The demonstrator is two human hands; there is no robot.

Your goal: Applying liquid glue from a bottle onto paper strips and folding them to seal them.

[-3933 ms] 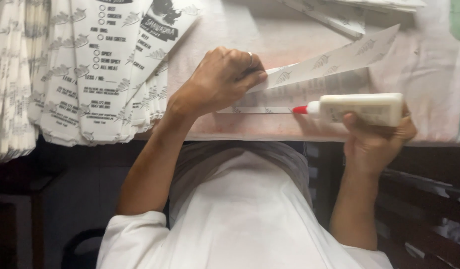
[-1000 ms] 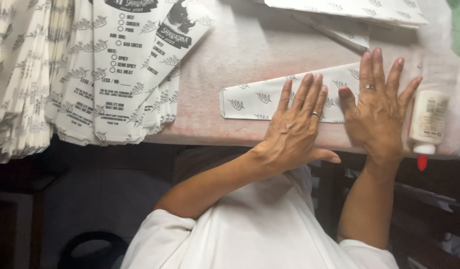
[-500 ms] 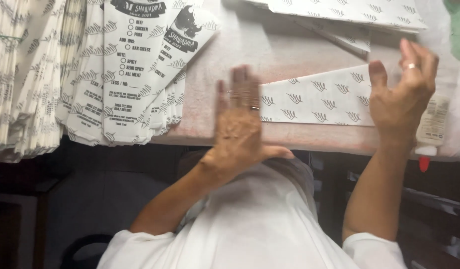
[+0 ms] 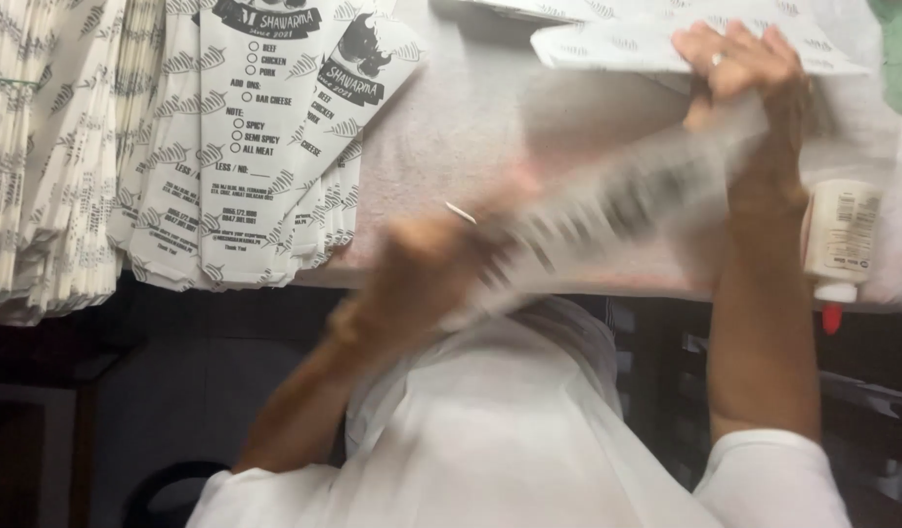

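Note:
A white paper bag (image 4: 617, 200) with a leaf print is lifted off the table and is blurred by motion. My left hand (image 4: 427, 269), with a ring on it and also blurred, grips its lower left end. My right hand (image 4: 749, 83) is raised at the top right and holds the bag's other end, its fingers over a flat printed paper sheet (image 4: 607, 44) lying at the table's far side. A white glue bottle (image 4: 842, 235) with a red tip lies at the table's edge just right of my right forearm.
A fanned stack of finished printed bags (image 4: 265, 147) lies on the left of the pale cloth-covered table (image 4: 451, 127), with more stacks (image 4: 50, 156) further left. A green object (image 4: 901, 49) shows at the top right corner. Dark space lies under the table edge.
Both hands pressed flat on the bag a second ago. They then lifted, and now they hold the bag up off the table, swinging it leftward. The glue bottle stays put.

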